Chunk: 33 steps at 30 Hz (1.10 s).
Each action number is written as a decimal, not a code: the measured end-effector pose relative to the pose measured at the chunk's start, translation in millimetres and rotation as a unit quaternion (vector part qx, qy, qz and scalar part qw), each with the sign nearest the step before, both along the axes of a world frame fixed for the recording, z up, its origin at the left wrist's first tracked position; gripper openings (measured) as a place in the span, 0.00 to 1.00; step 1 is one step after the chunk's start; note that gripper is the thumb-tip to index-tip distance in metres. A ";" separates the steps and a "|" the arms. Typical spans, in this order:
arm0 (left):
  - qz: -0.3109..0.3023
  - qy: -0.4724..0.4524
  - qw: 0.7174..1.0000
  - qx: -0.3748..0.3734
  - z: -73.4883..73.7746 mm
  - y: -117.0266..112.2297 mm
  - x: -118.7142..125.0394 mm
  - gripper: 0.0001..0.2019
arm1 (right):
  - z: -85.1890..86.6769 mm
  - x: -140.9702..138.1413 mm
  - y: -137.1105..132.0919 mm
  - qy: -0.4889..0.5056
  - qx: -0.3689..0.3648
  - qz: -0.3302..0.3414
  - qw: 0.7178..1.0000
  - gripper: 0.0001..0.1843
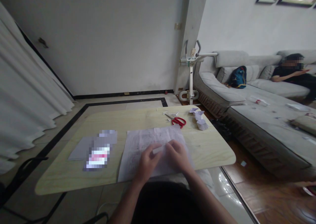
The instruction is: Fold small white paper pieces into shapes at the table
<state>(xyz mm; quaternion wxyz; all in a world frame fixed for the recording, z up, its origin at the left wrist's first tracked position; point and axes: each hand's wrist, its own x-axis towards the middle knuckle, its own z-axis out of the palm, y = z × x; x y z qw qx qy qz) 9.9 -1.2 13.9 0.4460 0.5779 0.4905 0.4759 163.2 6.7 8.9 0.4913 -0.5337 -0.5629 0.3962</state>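
Over a large printed sheet of paper (134,151) on the table, both hands are close together. Between them shows a small white strip of folded paper (157,149). My left hand (148,160) pinches its left end between thumb and fingers. My right hand (178,155) has curled fingers at the other end; its fingertips are partly hidden and blurred. Beyond the sheet lie red-handled scissors (179,121) with small paper scraps (175,113) beside the blades. To their right stand several folded paper pieces (202,124).
A stack of white paper (80,148) and a blurred-out lit screen (98,156) lie on the left of the wooden table (61,174). Beyond are a white exercise machine (191,76) and a grey sofa (222,92) with a backpack (238,77) and a seated person (287,72).
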 end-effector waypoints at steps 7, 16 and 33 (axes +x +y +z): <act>0.013 0.007 1.000 -0.021 0.8 1.4 1.3 0.15 | 7.7 1.3 -1.9 0.020 0.002 0.029 0.999 0.13; 0.025 -0.042 0.999 -0.020 -1.2 2.6 0.5 0.18 | 15.5 1.3 -6.8 0.004 0.010 0.105 0.994 0.11; 0.002 -0.024 1.000 0.015 3.8 2.0 0.0 0.11 | 1.7 -0.3 -3.1 0.039 0.007 0.096 0.995 0.13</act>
